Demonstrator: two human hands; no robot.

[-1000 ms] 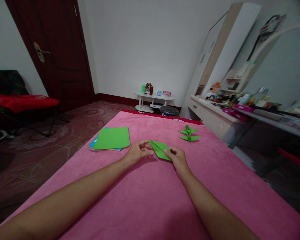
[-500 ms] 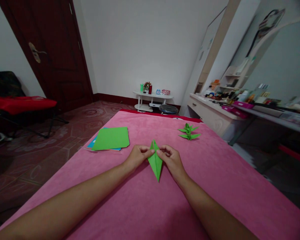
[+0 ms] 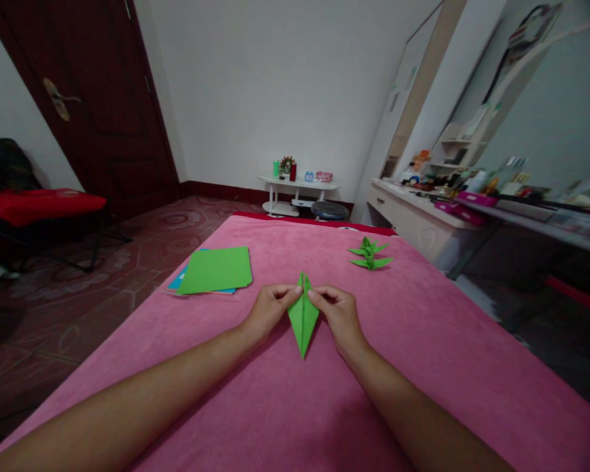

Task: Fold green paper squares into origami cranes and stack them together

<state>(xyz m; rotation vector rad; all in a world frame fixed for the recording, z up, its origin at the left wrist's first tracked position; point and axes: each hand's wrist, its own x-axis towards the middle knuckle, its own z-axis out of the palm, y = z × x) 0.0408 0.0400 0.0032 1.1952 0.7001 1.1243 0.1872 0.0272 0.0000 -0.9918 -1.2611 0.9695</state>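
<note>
A folded green paper piece (image 3: 303, 318), long and kite-shaped with its point toward me, lies on the pink cloth (image 3: 285, 406). My left hand (image 3: 268, 310) pinches its upper left edge with curled fingers. My right hand (image 3: 338, 311) pinches the upper right edge the same way. A stack of flat paper sheets (image 3: 215, 270), green on top with blue beneath, lies to the left. Two finished green folded figures (image 3: 370, 254) sit farther back on the right.
The pink cloth's left edge drops to a tiled floor with a red folding chair (image 3: 34, 203) and a dark door (image 3: 93, 105). A small white table (image 3: 297, 193) stands by the far wall. A cluttered dresser (image 3: 452, 210) runs along the right.
The green piece has been turned from lying slantwise to pointing straight toward me, and both hands have closed in on its upper edges. The camera has tilted slightly.
</note>
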